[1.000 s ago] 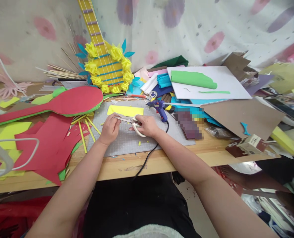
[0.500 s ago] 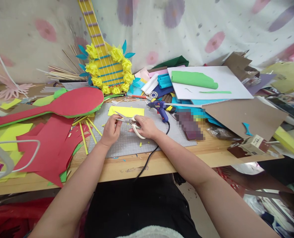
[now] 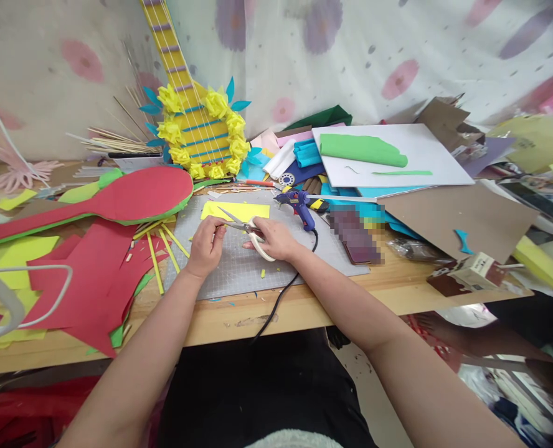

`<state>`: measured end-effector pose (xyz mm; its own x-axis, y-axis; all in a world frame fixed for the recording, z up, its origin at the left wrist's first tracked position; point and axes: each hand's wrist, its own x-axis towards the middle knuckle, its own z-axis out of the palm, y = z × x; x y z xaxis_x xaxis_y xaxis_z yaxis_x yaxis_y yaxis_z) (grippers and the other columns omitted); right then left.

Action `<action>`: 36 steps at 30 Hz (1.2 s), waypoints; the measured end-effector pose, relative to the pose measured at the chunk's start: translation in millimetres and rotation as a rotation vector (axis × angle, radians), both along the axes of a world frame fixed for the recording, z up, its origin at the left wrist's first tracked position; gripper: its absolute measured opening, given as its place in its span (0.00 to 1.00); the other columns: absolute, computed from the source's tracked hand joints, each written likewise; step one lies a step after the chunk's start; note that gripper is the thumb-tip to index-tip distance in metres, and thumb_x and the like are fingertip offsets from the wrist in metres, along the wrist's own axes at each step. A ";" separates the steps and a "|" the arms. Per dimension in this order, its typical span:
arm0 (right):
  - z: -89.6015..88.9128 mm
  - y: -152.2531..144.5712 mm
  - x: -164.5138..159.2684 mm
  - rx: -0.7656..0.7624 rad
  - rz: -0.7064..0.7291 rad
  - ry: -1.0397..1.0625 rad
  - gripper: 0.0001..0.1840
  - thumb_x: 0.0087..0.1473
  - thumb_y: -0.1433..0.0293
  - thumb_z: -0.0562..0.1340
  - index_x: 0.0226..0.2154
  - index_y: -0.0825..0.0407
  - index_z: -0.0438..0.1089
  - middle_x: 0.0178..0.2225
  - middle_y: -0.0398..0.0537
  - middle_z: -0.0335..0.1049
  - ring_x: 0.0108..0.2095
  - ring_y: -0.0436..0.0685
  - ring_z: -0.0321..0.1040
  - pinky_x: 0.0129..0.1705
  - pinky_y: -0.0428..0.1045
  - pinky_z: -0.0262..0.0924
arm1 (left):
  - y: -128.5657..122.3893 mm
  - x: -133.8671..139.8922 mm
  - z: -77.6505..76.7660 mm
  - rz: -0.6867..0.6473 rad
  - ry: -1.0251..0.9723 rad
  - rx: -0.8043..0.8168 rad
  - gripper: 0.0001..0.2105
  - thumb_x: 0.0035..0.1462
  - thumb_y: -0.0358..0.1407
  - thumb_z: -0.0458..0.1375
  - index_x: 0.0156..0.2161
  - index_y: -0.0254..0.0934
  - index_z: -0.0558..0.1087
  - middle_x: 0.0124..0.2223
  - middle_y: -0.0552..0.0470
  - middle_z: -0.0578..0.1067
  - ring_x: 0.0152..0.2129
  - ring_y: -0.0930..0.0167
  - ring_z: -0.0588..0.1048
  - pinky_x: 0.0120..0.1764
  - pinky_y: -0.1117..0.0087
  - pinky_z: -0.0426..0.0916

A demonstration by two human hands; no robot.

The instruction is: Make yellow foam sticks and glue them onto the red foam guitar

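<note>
My right hand (image 3: 276,239) grips a pair of white-handled scissors (image 3: 245,226) with the blades parted and pointing left. Close to the blade tips, my left hand (image 3: 206,246) is closed, thumb against fingers. Whatever it pinches is too small to make out. Behind the scissors a yellow paper strip (image 3: 253,211) lies flat on the grey cutting mat (image 3: 239,274). Small yellow scraps (image 3: 263,273) are scattered on the mat. To the right of my right hand rests a blue glue gun (image 3: 299,205), its black cord running down over the table's front edge.
A yellow paper guitar (image 3: 202,130) with flowers leans at the back. On the left lie a red guitar-shaped cutout (image 3: 146,193) and red sheets (image 3: 85,280). A blurred phone-like object (image 3: 354,233), a white board (image 3: 388,180) and a brown carton (image 3: 463,274) occupy the right.
The scissor blades look slightly wider apart, and my left hand has shifted a little against them. The whole view has drifted slightly. Everything else on the table stays in place.
</note>
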<state>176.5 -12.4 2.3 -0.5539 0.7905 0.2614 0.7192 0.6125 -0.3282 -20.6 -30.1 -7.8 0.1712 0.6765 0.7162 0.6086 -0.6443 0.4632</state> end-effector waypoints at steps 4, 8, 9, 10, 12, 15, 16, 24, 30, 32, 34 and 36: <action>-1.0 0.3 -0.9 0.003 0.053 0.021 0.22 0.52 0.50 0.53 0.34 0.54 0.60 0.34 0.50 0.68 0.33 0.54 0.62 0.32 0.46 0.46 | 1.0 0.5 -0.5 -0.025 -0.010 0.015 0.09 0.61 0.39 0.44 0.37 0.40 0.63 0.34 0.49 0.70 0.33 0.70 0.70 0.37 0.66 0.65; -3.1 -1.1 -3.2 0.003 0.035 0.013 0.22 0.53 0.50 0.52 0.33 0.53 0.61 0.33 0.49 0.68 0.32 0.53 0.62 0.31 0.46 0.45 | 1.6 0.0 -2.6 -0.010 -0.020 0.011 0.08 0.61 0.39 0.44 0.37 0.40 0.63 0.34 0.49 0.70 0.33 0.70 0.71 0.36 0.66 0.66; -3.5 -1.5 -3.6 0.003 0.024 0.007 0.22 0.53 0.50 0.52 0.32 0.53 0.61 0.32 0.48 0.69 0.31 0.53 0.62 0.30 0.46 0.44 | 1.6 -0.2 -3.0 -0.004 -0.021 0.006 0.08 0.61 0.38 0.44 0.37 0.39 0.63 0.34 0.49 0.70 0.32 0.70 0.71 0.36 0.66 0.66; -3.9 -1.9 -3.8 0.004 0.012 -0.001 0.22 0.53 0.50 0.52 0.32 0.53 0.61 0.31 0.48 0.69 0.31 0.53 0.62 0.30 0.46 0.44 | 1.4 -0.4 -3.2 0.000 -0.020 0.002 0.07 0.61 0.38 0.44 0.37 0.39 0.63 0.34 0.49 0.70 0.32 0.70 0.71 0.37 0.66 0.65; -4.5 -2.4 -4.1 0.009 -0.017 -0.015 0.23 0.52 0.49 0.52 0.31 0.53 0.61 0.30 0.48 0.69 0.29 0.53 0.62 0.29 0.46 0.42 | 1.1 -0.6 -3.3 0.001 -0.018 0.002 0.07 0.61 0.37 0.44 0.37 0.39 0.63 0.34 0.49 0.70 0.33 0.70 0.71 0.37 0.67 0.65; -4.9 -2.8 -4.1 0.018 -0.040 -0.024 0.23 0.52 0.49 0.52 0.31 0.53 0.61 0.29 0.47 0.69 0.29 0.52 0.62 0.28 0.46 0.41 | 0.4 -0.4 -2.8 -0.006 -0.021 0.006 0.07 0.61 0.37 0.44 0.36 0.39 0.63 0.34 0.49 0.70 0.32 0.70 0.71 0.37 0.67 0.65; -4.9 -3.0 -4.1 0.019 -0.039 -0.024 0.23 0.52 0.49 0.52 0.31 0.53 0.62 0.29 0.47 0.69 0.29 0.52 0.62 0.28 0.46 0.41 | 0.2 -0.3 -2.8 -0.006 -0.022 0.002 0.07 0.61 0.37 0.44 0.36 0.39 0.62 0.33 0.49 0.70 0.32 0.70 0.71 0.37 0.67 0.65; -1.6 -4.9 -4.7 -0.007 -0.048 -0.039 0.24 0.52 0.48 0.52 0.31 0.53 0.63 0.29 0.47 0.70 0.28 0.52 0.63 0.28 0.46 0.40 | 0.9 -0.3 -4.3 0.005 -0.029 0.009 0.06 0.61 0.36 0.44 0.35 0.39 0.62 0.32 0.50 0.69 0.30 0.71 0.69 0.36 0.68 0.65; -2.2 -3.8 -6.6 0.009 -0.148 -0.098 0.25 0.52 0.48 0.51 0.29 0.53 0.65 0.28 0.48 0.71 0.28 0.52 0.63 0.27 0.46 0.38 | 1.6 -0.4 -3.1 0.040 -0.019 0.033 0.07 0.60 0.36 0.45 0.33 0.39 0.62 0.28 0.53 0.66 0.27 0.72 0.67 0.32 0.70 0.63; -2.7 -3.4 -7.0 0.012 -0.172 -0.104 0.25 0.52 0.48 0.51 0.29 0.52 0.65 0.28 0.48 0.71 0.28 0.52 0.64 0.26 0.46 0.38 | 1.7 -0.5 -2.5 0.037 -0.020 0.052 0.06 0.60 0.35 0.46 0.33 0.38 0.63 0.29 0.53 0.66 0.27 0.73 0.67 0.32 0.71 0.63; -2.7 -3.3 -6.6 0.008 -0.192 -0.082 0.24 0.53 0.48 0.50 0.29 0.52 0.64 0.28 0.48 0.70 0.28 0.52 0.63 0.26 0.46 0.38 | 1.4 -0.5 -1.9 0.030 -0.027 0.051 0.06 0.60 0.35 0.46 0.35 0.38 0.63 0.30 0.52 0.67 0.28 0.73 0.68 0.33 0.71 0.64; -2.4 -3.2 -5.4 -0.004 -0.223 -0.043 0.23 0.53 0.49 0.50 0.29 0.52 0.63 0.27 0.47 0.70 0.27 0.52 0.63 0.27 0.46 0.39 | 0.8 -0.1 -1.4 0.022 -0.037 0.045 0.05 0.60 0.34 0.47 0.37 0.38 0.64 0.32 0.51 0.68 0.30 0.73 0.68 0.34 0.71 0.65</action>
<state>171.1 -15.5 -0.1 -0.3764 0.8953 0.2381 0.8499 0.4360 -0.2958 -20.7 -29.3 -9.2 0.1292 0.6471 0.7514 0.6056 -0.6515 0.4570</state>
